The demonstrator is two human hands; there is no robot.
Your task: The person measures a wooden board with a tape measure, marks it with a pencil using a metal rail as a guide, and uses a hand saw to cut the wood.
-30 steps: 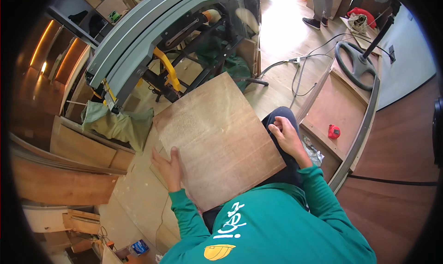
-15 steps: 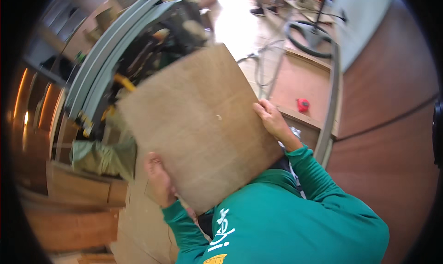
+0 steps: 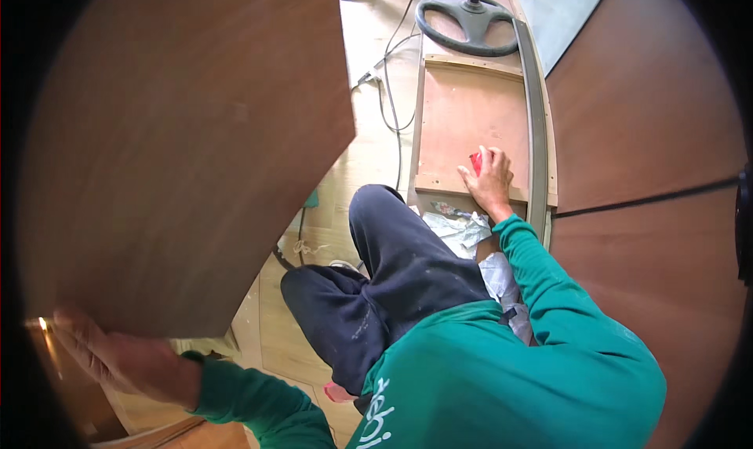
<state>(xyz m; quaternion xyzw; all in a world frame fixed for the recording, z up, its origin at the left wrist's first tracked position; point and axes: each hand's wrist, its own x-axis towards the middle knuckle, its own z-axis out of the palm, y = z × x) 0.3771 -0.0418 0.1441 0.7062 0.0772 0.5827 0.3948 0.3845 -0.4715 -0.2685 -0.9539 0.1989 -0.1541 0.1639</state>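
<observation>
The person's left hand (image 3: pixel 133 364) grasped the brown wooden board (image 3: pixel 196 135) at its near edge, and the board rose up and away from that hand, slanting across the space ahead of it; the fingers were blurred, so how tightly they pressed could not be told. Well apart to the right, the right hand (image 3: pixel 492 186) was curled around a red tape measure (image 3: pixel 475 163), thumb on one side and fingers over the top, most of the case hidden beneath them. Under this hand lay a framed wooden panel (image 3: pixel 471 112), with a grey curved strip (image 3: pixel 536 127) running just to the hand's right. Farther beyond the right hand stood a dark steering wheel (image 3: pixel 475 33); a cable (image 3: pixel 382 104) trailed ahead and to its left. Crumpled plastic wrapping (image 3: pixel 463 233) lay near the right wrist, on the person's side, and the bent legs (image 3: pixel 412 249) in dark trousers were between the two hands.
</observation>
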